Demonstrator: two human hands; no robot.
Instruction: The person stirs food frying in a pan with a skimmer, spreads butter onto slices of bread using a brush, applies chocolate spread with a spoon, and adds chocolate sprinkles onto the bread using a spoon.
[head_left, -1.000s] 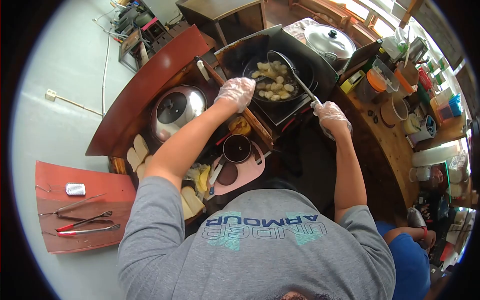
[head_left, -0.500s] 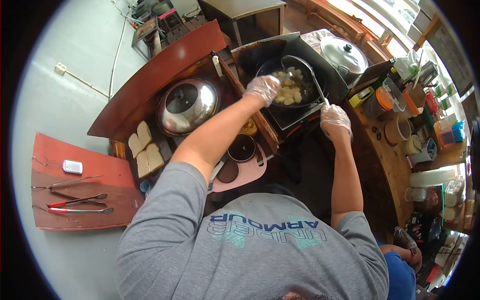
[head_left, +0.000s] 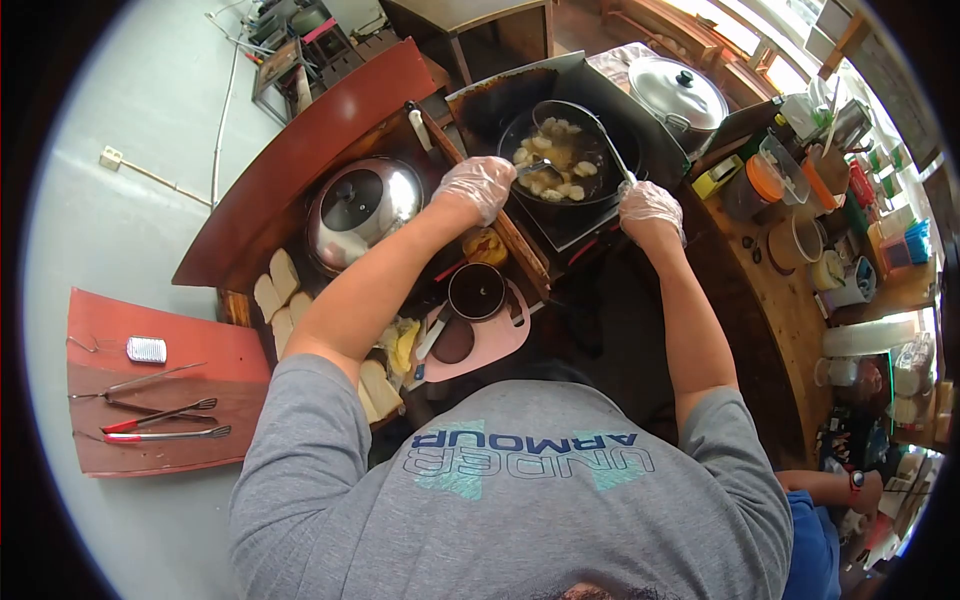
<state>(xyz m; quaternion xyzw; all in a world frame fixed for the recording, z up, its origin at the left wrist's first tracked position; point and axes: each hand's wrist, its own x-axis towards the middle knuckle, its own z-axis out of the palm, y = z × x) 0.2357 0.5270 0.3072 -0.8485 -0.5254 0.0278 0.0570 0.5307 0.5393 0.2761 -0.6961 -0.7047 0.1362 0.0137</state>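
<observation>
A dark wok [head_left: 625, 165] on the stove holds bubbling oil and several pale yellow pieces [head_left: 575, 190]. My left hand [head_left: 478, 190], in a clear plastic glove, is closed on the handle of a metal utensil [head_left: 540, 166], which looks like a spatula or spoon and reaches among the pieces. Also gloved, my right hand [head_left: 652, 212] grips the long handle of a wire skimmer [head_left: 618, 155]. Its round head rests over the far side of the wok, around some of the pieces.
Left of the stove stand a domed lidded pan [head_left: 395, 190] and bread slices [head_left: 283, 275]. A pink cutting board [head_left: 510, 340] carries a small dark pot [head_left: 462, 290] and a knife. At right are a large lidded pot [head_left: 680, 88] and a wooden counter of containers. Another person's arm [head_left: 815, 488] shows lower right.
My left hand has drawn back leftward from over the wok, and its utensil now shows. The pieces have shifted and spread out in the oil. The view has turned slightly.
</observation>
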